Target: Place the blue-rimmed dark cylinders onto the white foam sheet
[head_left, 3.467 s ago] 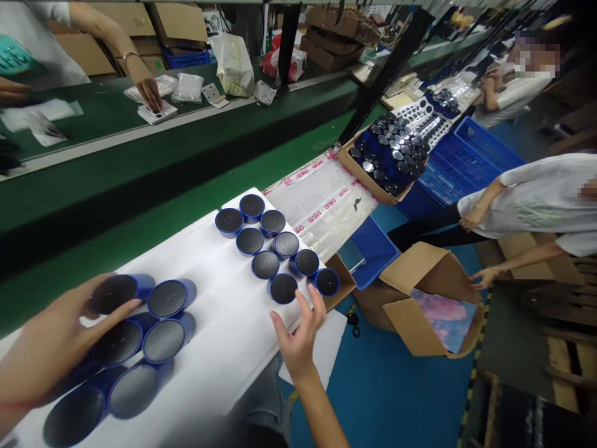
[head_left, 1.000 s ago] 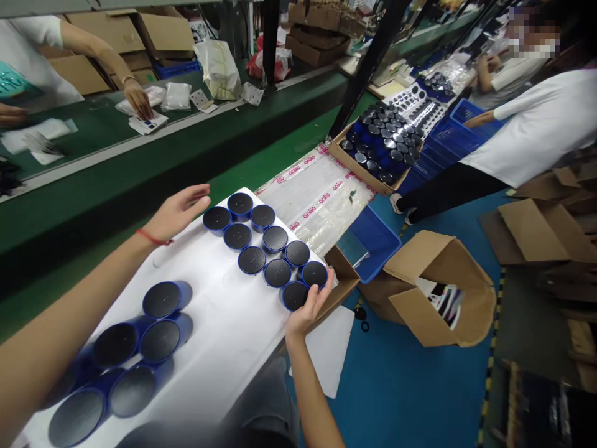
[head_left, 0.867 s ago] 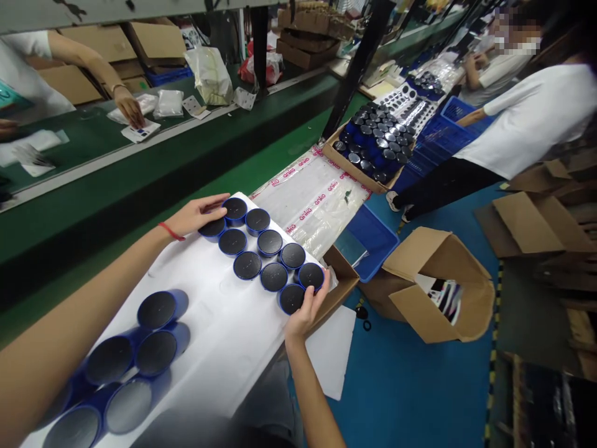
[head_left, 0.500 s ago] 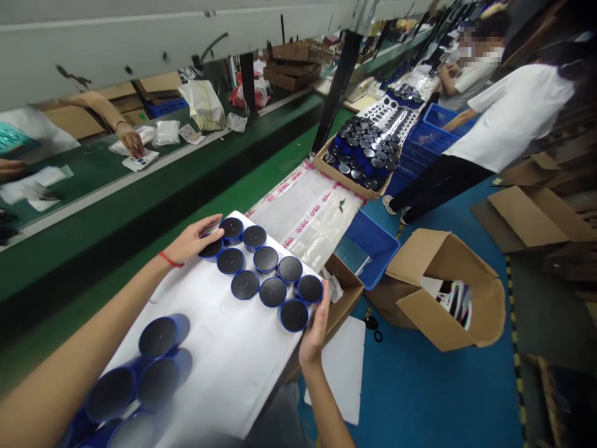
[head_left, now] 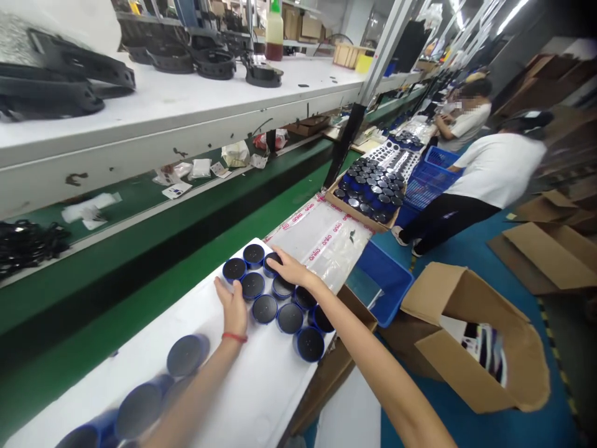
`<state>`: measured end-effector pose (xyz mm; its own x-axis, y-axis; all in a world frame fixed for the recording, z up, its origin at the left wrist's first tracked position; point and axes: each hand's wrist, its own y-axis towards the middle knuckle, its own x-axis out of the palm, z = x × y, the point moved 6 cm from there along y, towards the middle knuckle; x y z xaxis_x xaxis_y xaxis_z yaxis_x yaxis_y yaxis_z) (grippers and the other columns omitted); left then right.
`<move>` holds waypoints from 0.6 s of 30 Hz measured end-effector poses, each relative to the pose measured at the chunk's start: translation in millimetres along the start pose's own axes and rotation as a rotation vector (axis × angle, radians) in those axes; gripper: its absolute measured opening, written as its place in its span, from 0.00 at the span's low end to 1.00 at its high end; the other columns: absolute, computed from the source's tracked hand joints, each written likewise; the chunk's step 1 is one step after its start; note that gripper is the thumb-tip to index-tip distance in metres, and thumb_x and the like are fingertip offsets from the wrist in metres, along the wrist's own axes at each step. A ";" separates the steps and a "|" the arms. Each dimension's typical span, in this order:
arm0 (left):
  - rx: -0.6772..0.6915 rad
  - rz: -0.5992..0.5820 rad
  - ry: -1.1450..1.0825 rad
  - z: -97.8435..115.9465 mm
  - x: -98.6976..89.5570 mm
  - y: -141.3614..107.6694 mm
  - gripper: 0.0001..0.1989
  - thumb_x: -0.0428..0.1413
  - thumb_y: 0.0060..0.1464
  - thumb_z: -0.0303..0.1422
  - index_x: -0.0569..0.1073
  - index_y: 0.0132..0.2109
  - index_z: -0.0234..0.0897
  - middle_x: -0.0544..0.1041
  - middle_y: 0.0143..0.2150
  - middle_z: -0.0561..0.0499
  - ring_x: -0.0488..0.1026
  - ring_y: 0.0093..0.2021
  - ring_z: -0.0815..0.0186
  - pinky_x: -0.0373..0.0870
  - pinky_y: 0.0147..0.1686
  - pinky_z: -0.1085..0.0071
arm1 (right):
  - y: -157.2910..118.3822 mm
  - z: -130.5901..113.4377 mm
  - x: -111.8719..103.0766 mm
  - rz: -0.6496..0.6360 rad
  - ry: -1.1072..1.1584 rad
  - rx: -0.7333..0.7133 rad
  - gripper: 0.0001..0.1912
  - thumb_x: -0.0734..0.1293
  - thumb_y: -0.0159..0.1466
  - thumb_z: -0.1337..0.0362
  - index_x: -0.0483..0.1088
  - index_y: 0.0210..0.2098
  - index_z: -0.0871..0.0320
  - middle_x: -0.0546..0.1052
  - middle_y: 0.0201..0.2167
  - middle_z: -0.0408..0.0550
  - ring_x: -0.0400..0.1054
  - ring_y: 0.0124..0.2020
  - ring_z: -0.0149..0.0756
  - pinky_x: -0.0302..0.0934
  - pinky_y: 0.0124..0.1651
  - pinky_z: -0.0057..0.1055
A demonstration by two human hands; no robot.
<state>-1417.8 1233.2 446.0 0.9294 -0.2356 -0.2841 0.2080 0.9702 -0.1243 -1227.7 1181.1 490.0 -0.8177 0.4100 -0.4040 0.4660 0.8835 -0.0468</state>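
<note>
A group of short blue cylinders with flat black tops [head_left: 264, 309] stands on a white board [head_left: 261, 386]. My right hand [head_left: 291, 272] reaches across the group, its thumb and fingers closed around one blue cylinder [head_left: 272, 264] in the back row. Beside the group's left edge is my left hand [head_left: 233, 311], wearing a red cord on the wrist. Its thumb and fingers are apart, close to the leftmost cylinder [head_left: 234, 269]; whether they touch it I cannot tell. More blue cylinders [head_left: 140, 410] stand at the board's near left, partly hidden by my left forearm.
Beyond the board lies a plastic-covered surface [head_left: 321, 239], then a carton of similar cylinders [head_left: 368, 190]. A blue bin [head_left: 387, 280] and an open cardboard box [head_left: 522, 348] sit at right. A white shelf [head_left: 186, 102] runs above a green bench [head_left: 140, 214]. Two people work farther back.
My right hand has left the group's right corner for a cylinder in the back row. My left hand has moved down beside the left edge. The view has tilted up, showing the shelf top.
</note>
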 end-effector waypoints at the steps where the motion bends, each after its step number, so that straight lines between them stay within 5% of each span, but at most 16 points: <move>1: 0.004 0.014 -0.032 0.8 5.6 0.5 0.31 0.50 0.64 0.44 0.51 0.69 0.42 0.46 0.73 0.41 0.48 0.71 0.45 0.47 0.66 0.37 | 3.7 2.1 5.5 -0.028 -0.005 0.000 0.19 0.67 0.66 0.62 0.67 0.56 0.57 0.67 0.61 0.54 0.63 0.61 0.48 0.58 0.62 0.56; 11: 0.032 0.007 0.060 14.5 19.6 -6.7 0.33 0.46 0.65 0.46 0.45 0.70 0.43 0.43 0.74 0.40 0.45 0.71 0.45 0.46 0.67 0.37 | 5.5 -2.2 12.5 -0.091 0.054 -0.003 0.20 0.67 0.67 0.60 0.67 0.56 0.57 0.67 0.61 0.54 0.62 0.61 0.48 0.56 0.63 0.56; 15: 0.137 -0.156 0.331 38.0 -19.9 -22.2 0.38 0.46 0.62 0.51 0.41 0.71 0.41 0.32 0.75 0.41 0.35 0.73 0.44 0.42 0.68 0.39 | -21.8 -18.4 -28.0 0.098 0.100 -0.011 0.21 0.61 0.70 0.54 0.66 0.57 0.57 0.67 0.62 0.54 0.59 0.64 0.48 0.51 0.66 0.57; 18: 0.279 -0.211 0.621 49.3 -79.1 -30.8 0.44 0.49 0.53 0.59 0.55 0.69 0.35 0.37 0.74 0.35 0.37 0.73 0.42 0.41 0.69 0.44 | -77.3 -40.3 -51.8 0.298 0.135 -0.060 0.24 0.52 0.73 0.50 0.64 0.58 0.59 0.70 0.59 0.55 0.64 0.60 0.44 0.56 0.63 0.53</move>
<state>-1482.7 1224.7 519.2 0.5323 -0.3280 -0.7804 0.5119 0.8590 -0.0119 -1235.0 1100.6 551.4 -0.6872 0.6755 -0.2672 0.6744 0.7300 0.1108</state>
